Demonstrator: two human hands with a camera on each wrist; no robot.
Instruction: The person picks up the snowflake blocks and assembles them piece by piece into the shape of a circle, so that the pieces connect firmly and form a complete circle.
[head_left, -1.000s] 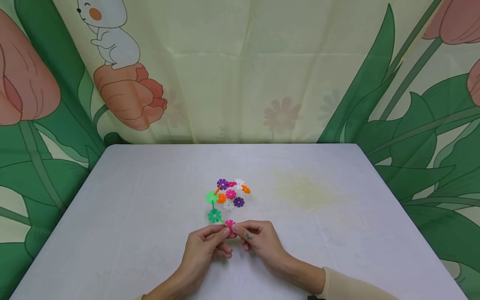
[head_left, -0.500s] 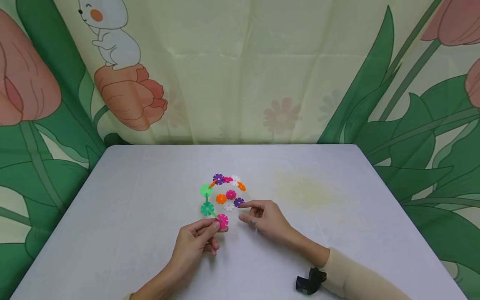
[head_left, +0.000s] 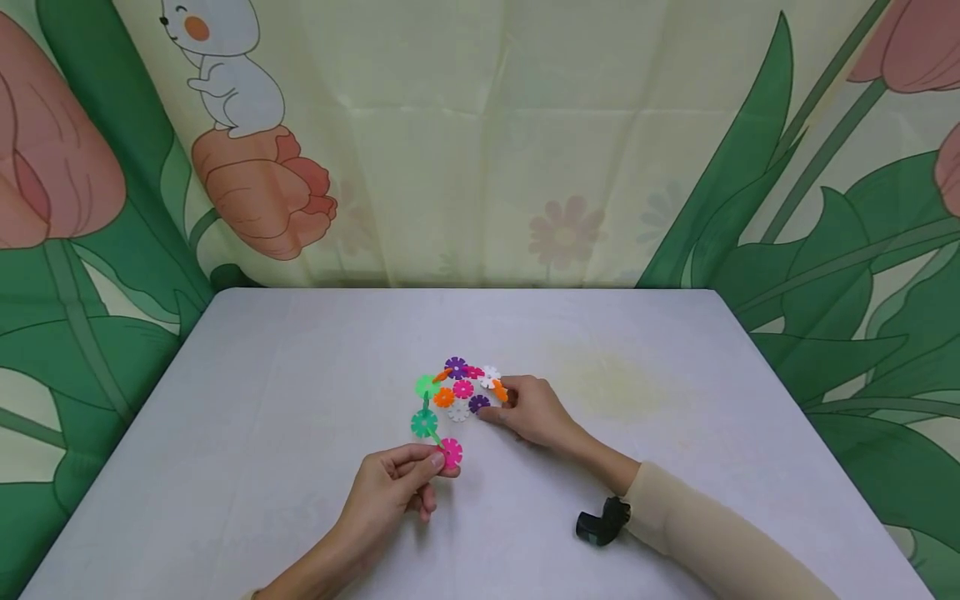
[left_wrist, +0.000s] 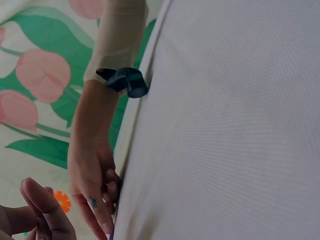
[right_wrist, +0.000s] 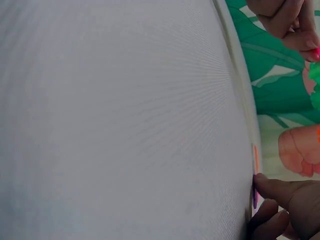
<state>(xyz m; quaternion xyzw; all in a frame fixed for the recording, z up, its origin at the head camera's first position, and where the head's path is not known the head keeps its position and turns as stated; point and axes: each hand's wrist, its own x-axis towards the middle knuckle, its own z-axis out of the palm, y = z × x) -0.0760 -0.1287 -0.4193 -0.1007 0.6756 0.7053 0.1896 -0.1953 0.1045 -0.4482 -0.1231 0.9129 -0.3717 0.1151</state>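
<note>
The white table (head_left: pixel 262 400) runs out broadly to both sides of the work, and its far edge lies well apart from a chain of coloured flower-shaped discs (head_left: pixel 427 386). The chain bends in an arc near the middle of the table, its hollow side turned to the right. The left hand (head_left: pixel 397 483) has thumb and finger brought together on a pink disc (head_left: pixel 452 453) at the chain's near end. At the other end, an orange disc (head_left: pixel 500 391) sits by the fingers of the right hand (head_left: pixel 536 412), which are spread from the thumb; whether they touch it I can't tell. That thumb's tip touches a loose purple disc (head_left: pixel 478 403) (the right wrist view shows this disc edge-on, flat to the cloth). Beside it, within the curve, lie a loose white disc (head_left: pixel 458 410), a loose pink one (head_left: pixel 463 389) and a loose orange one (head_left: pixel 444 397). To the right of the right hand, a pale yellow stain (head_left: pixel 611 383) marks the table.
</note>
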